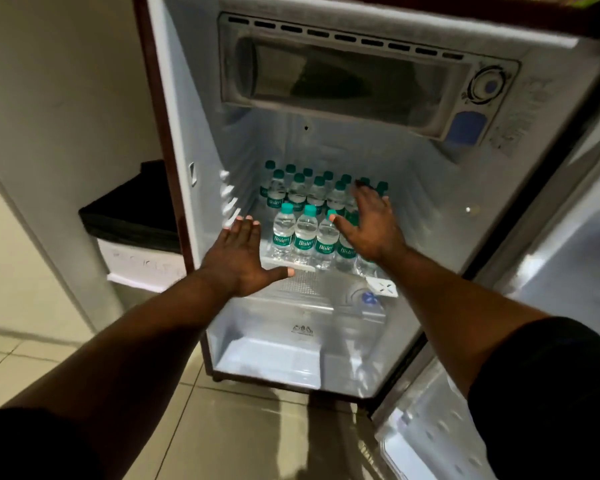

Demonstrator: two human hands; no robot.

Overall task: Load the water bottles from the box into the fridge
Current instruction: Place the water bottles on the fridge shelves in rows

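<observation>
The small clear plastic water bottles with green caps (305, 233) stand in rows on the shelf of the open white fridge (194, 109). Both hands are flat and hold nothing — left hand (241, 258) before the shelf edge, right hand (373, 225) over the front bottles.

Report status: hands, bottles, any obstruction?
Left hand open, empty, at shelf edge. Right hand open, over front-row Bisleri bottles. Bottles upright in rows on fridge shelf; no obstruction seen.
</observation>
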